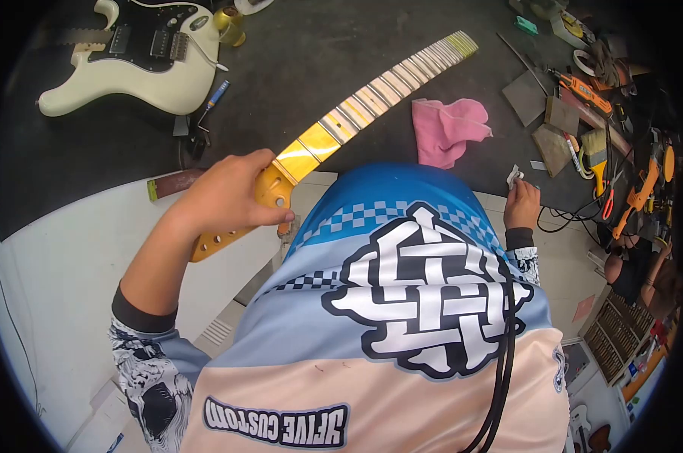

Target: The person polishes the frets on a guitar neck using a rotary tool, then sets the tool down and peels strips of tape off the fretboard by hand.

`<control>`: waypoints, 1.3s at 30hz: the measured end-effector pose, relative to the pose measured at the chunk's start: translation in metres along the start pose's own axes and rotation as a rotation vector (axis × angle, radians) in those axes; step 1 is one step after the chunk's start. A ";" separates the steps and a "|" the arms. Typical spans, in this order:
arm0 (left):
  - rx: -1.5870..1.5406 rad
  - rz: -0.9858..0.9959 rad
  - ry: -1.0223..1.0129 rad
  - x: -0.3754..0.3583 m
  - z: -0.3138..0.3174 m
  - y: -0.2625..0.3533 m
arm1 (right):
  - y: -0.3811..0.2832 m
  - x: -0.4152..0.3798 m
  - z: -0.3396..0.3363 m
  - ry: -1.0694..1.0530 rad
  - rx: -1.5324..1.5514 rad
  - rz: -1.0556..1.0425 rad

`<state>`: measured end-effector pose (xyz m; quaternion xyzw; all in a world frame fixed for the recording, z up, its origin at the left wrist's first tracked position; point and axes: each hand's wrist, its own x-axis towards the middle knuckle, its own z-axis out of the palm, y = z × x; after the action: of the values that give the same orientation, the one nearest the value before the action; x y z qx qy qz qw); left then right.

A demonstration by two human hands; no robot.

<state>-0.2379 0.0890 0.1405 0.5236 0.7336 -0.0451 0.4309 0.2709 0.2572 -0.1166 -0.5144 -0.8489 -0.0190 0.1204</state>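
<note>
My left hand is wrapped around the headstock end of a guitar neck, which slants up and right over the dark bench. Its fretboard has a glossy amber section near the nut. Pale strips, apparently masking tape, cover most spaces between the frets, and the far end looks yellow-green. My right hand is at the bench edge, fingers closed on a small crumpled white piece whose kind I cannot make out. A pink cloth lies crumpled between the neck and my right hand.
On the bench, a white electric guitar body lies at the upper left, near a blue screwdriver. At right are an orange rotary tool, a brush, blocks and cables. Another person is at far right.
</note>
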 end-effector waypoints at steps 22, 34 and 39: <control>-0.660 0.038 -0.228 -0.010 -0.009 0.017 | -0.030 0.037 -0.059 -0.079 -0.011 0.161; -1.344 0.027 -0.345 -0.017 -0.004 0.038 | -0.203 0.147 -0.145 0.356 0.562 -0.618; -1.294 0.017 -0.288 -0.023 -0.002 0.057 | -0.248 0.171 -0.150 0.442 0.570 -0.736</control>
<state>-0.1913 0.0992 0.1792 0.1535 0.5434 0.3385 0.7527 0.0047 0.2658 0.0900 -0.1118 -0.8994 0.0636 0.4178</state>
